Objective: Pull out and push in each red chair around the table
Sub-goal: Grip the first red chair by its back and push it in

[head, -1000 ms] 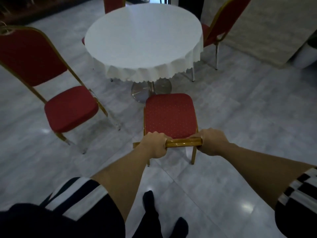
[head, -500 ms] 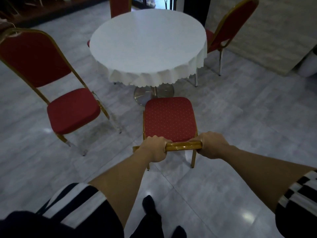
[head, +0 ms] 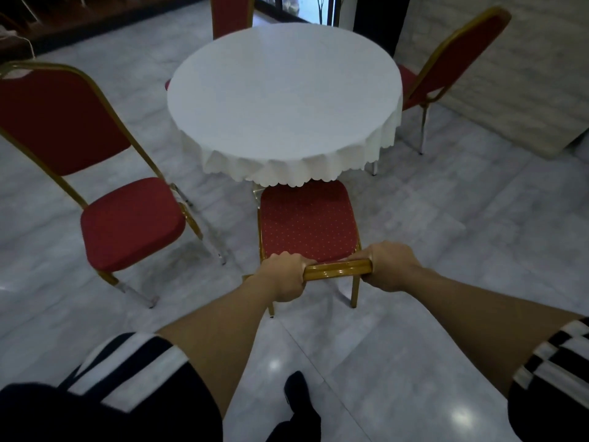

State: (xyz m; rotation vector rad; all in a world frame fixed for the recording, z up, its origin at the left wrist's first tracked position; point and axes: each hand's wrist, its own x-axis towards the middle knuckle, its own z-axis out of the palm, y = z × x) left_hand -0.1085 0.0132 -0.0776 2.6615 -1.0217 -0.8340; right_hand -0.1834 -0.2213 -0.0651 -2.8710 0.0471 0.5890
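Grey marble floor (head: 446, 250) spread out shiny under everything, with bright spots of light on the tiles near the bottom. On it stood a round counter (head: 283, 87) covered by a white tablecloth (head: 287, 167) with a wavy edge that hung down all around.

Right in front of the person was a red chair (head: 307, 221) with small dots on its seat and a gold frame. The front of its seat sat just under the hanging edge of the cloth. The left hand (head: 283, 275) and the right hand (head: 390, 266) were both clenched around the gold top bar (head: 336, 270) of this chair's back, one at each end, with a bare piece of bar between them. Both arms reached forward, and striped black and white sleeves (head: 127, 368) showed near the bottom corners.

A second red chair (head: 127, 221) stood to the left, away from the counter and turned at an angle, with its tall back toward the left edge of the view. A third red chair (head: 446, 62) stood on the right side, its seat close to the cloth. A fourth red chair back (head: 231, 14) rose behind the far side of the counter. A dark shoe (head: 296, 390), maybe a sock, showed on the floor below the arms.
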